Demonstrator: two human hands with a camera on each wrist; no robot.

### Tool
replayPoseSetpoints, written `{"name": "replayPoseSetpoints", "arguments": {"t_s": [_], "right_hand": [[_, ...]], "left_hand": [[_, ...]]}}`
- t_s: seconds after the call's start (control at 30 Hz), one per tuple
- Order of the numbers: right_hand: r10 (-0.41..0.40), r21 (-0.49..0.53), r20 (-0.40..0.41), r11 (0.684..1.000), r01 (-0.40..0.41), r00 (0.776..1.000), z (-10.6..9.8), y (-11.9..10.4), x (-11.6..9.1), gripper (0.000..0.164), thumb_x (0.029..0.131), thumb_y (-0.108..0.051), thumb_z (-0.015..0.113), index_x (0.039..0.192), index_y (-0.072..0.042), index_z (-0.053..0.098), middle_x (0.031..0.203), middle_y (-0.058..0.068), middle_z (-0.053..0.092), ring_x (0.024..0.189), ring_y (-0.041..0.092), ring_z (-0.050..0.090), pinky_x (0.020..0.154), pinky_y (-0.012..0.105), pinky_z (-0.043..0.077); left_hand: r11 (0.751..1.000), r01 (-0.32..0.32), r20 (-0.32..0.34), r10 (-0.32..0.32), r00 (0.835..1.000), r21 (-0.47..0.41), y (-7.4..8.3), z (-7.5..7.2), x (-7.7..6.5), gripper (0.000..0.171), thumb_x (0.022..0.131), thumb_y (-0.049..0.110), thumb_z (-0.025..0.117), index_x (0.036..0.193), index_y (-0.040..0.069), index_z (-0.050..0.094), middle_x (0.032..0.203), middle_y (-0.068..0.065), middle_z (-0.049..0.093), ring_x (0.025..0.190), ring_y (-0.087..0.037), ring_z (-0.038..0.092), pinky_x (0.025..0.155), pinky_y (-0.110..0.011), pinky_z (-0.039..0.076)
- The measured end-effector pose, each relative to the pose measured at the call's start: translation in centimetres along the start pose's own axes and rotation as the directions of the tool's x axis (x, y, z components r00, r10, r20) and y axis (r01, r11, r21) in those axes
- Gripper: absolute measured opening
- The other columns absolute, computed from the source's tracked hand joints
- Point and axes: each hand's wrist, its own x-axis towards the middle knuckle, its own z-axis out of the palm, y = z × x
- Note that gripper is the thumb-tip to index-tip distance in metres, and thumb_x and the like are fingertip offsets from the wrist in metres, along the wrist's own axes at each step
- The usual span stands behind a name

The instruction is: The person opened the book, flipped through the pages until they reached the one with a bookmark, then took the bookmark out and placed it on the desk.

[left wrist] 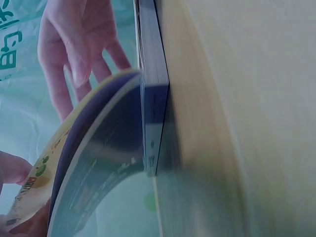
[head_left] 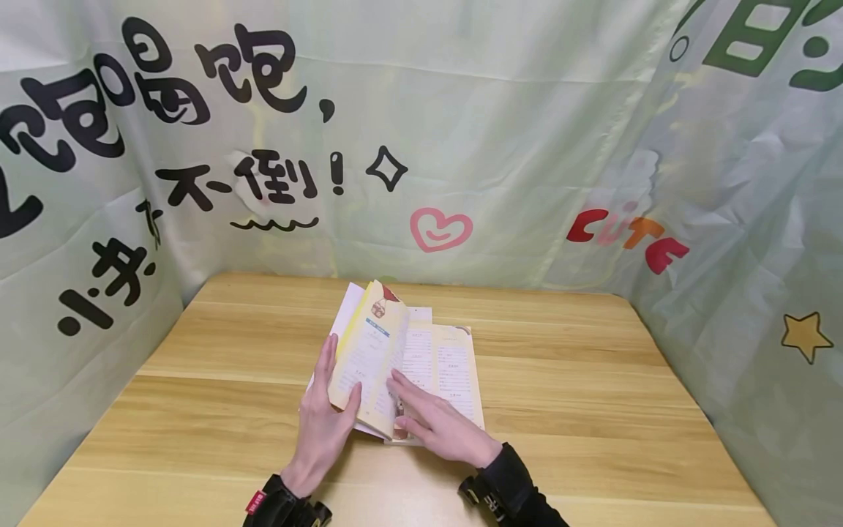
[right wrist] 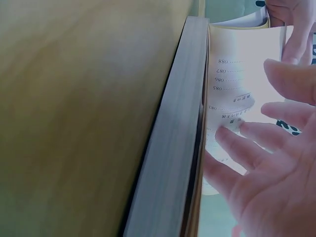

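A thick paperback book (head_left: 454, 377) lies opened on the wooden table, with contents lists printed on its pages. My left hand (head_left: 324, 424) holds the raised front cover and first leaves (head_left: 369, 359) at their left side, thumb on the printed face and fingers behind. In the left wrist view the lifted cover (left wrist: 106, 143) curves away from the spine. My right hand (head_left: 448, 428) reaches over the book from the right, fingers extended toward the inner part of the raised page. The right wrist view shows those fingers (right wrist: 242, 148) spread close over the printed page, beside the thick page block (right wrist: 170, 128).
The wooden table (head_left: 579, 410) extends around the book on all sides. Pale green fabric (head_left: 514, 146) with printed characters, a pink heart (head_left: 441, 230) and a yellow star (head_left: 806, 337) hangs behind and along both sides.
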Motion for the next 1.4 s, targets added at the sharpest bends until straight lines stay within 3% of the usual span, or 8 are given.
{"name": "replayPoseSetpoints", "arguments": {"t_s": [0.13,0.23,0.3,0.63,0.8,0.9,1.2,1.4], "right_hand": [[0.000,-0.016,0.026,1.000,0.000,1.000,0.0,0.0,0.0,0.058,0.100,-0.024,0.051,0.150,-0.004,0.031,0.157,0.015,0.022,0.139,0.023,0.026,0.110,0.046,0.035],[-0.008,-0.025,0.039,1.000,0.009,0.999,0.0,-0.1,0.0,0.058,0.099,-0.026,0.052,0.149,-0.004,0.032,0.156,0.016,0.023,0.138,0.024,0.028,0.110,0.046,0.035],[-0.013,-0.027,0.046,1.000,0.015,0.999,0.0,-0.1,0.0,0.059,0.099,-0.026,0.052,0.149,-0.004,0.033,0.155,0.017,0.024,0.137,0.025,0.029,0.110,0.046,0.036],[-0.028,-0.039,0.072,0.999,0.031,0.997,0.0,-0.1,-0.1,0.056,0.099,-0.028,0.052,0.148,-0.006,0.036,0.156,0.015,0.024,0.137,0.027,0.031,0.109,0.048,0.036],[-0.047,-0.061,0.093,0.997,0.052,0.995,0.1,-0.1,0.0,0.055,0.098,-0.028,0.052,0.146,-0.005,0.039,0.155,0.016,0.026,0.137,0.029,0.029,0.110,0.051,0.034],[-0.066,-0.073,0.100,0.995,0.073,0.993,0.1,-0.1,0.1,0.054,0.098,-0.025,0.054,0.145,-0.003,0.040,0.154,0.018,0.028,0.138,0.029,0.029,0.109,0.053,0.033],[-0.084,-0.063,0.122,0.994,0.092,0.989,0.2,0.0,0.2,0.050,0.097,-0.022,0.056,0.141,-0.001,0.046,0.152,0.019,0.032,0.138,0.028,0.028,0.110,0.056,0.030],[-0.077,-0.041,0.129,0.996,0.082,0.989,0.1,0.0,0.1,0.049,0.096,-0.022,0.056,0.140,0.000,0.047,0.150,0.018,0.035,0.137,0.029,0.030,0.110,0.057,0.029]], "left_hand": [[0.996,-0.038,-0.004,0.039,0.999,0.086,-0.5,-0.4,0.2,0.088,0.074,-0.008,0.072,0.150,0.002,0.027,0.143,-0.025,0.043,0.093,-0.034,0.065,0.072,-0.041,0.061],[0.978,-0.065,-0.008,0.068,0.998,0.200,-0.9,-0.7,0.2,0.084,0.072,-0.003,0.074,0.147,0.001,0.035,0.130,-0.027,0.056,0.061,-0.022,0.062,0.043,-0.027,0.055],[0.961,-0.074,-0.013,0.080,0.997,0.265,-1.1,-0.8,0.2,0.081,0.070,-0.001,0.076,0.143,0.000,0.040,0.123,-0.027,0.060,0.054,-0.021,0.058,0.037,-0.025,0.049],[0.941,-0.027,0.042,0.014,0.999,0.336,-1.4,-1.1,0.1,0.071,0.069,0.000,0.075,0.136,0.005,0.052,0.122,-0.024,0.062,0.099,-0.042,0.062,0.070,-0.057,0.058],[0.941,-0.010,0.105,-0.027,0.994,0.339,-1.4,-1.1,0.0,0.067,0.071,-0.002,0.073,0.134,0.006,0.054,0.124,-0.021,0.062,0.106,-0.043,0.058,0.087,-0.060,0.051],[0.942,-0.003,0.147,-0.050,0.988,0.336,-1.4,-1.0,0.0,0.063,0.072,-0.003,0.073,0.132,0.006,0.056,0.124,-0.019,0.063,0.108,-0.047,0.056,0.083,-0.060,0.053],[0.972,-0.001,0.406,-0.097,0.909,0.234,-1.6,-0.4,-0.3,0.050,0.083,-0.005,0.063,0.132,0.002,0.055,0.132,-0.022,0.056,0.118,-0.037,0.053,0.096,-0.054,0.047],[0.977,-0.001,0.474,-0.102,0.875,0.212,-1.8,-0.1,-0.4,0.043,0.087,-0.002,0.059,0.130,-0.001,0.057,0.136,-0.020,0.053,0.123,-0.030,0.050,0.098,-0.049,0.045]]}}
